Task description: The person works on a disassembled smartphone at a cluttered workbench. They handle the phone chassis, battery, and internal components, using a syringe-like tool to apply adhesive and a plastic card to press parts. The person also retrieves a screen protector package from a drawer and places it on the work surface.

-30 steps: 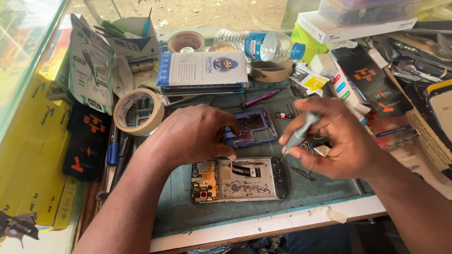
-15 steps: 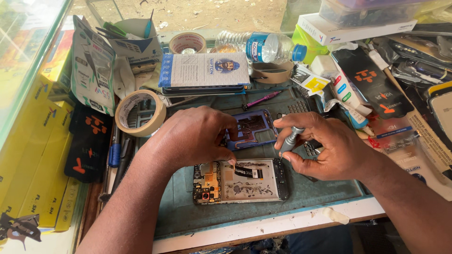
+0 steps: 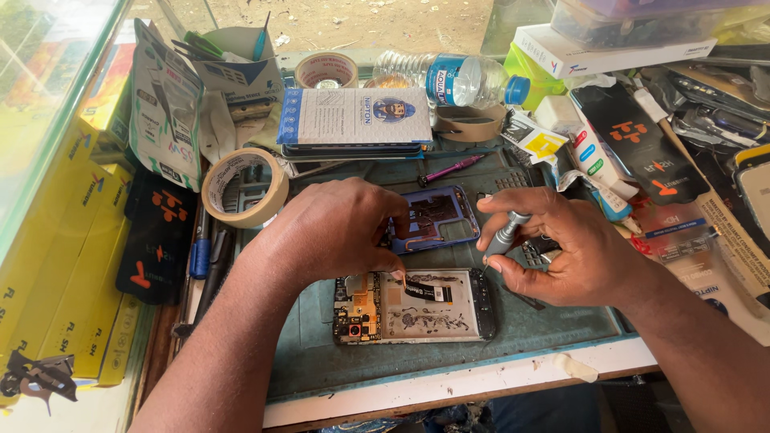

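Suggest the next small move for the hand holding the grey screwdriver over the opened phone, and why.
Probably lower the grey metal screwdriver slightly so its tip seats at the upper right corner of the opened phone body. The right hand pinches it tilted just above that corner, while the left hand presses the phone's top edge, steadying it on the green work mat.

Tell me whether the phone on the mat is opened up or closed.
Opened up: the phone lies with circuit board and inner frame exposed, its blue back frame apart behind it.

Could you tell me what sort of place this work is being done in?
Most likely a small phone repair stall. An opened phone with bare circuitry lies on a green work mat, the right hand holds a small screwdriver, and packaged phone accessories crowd the bench.
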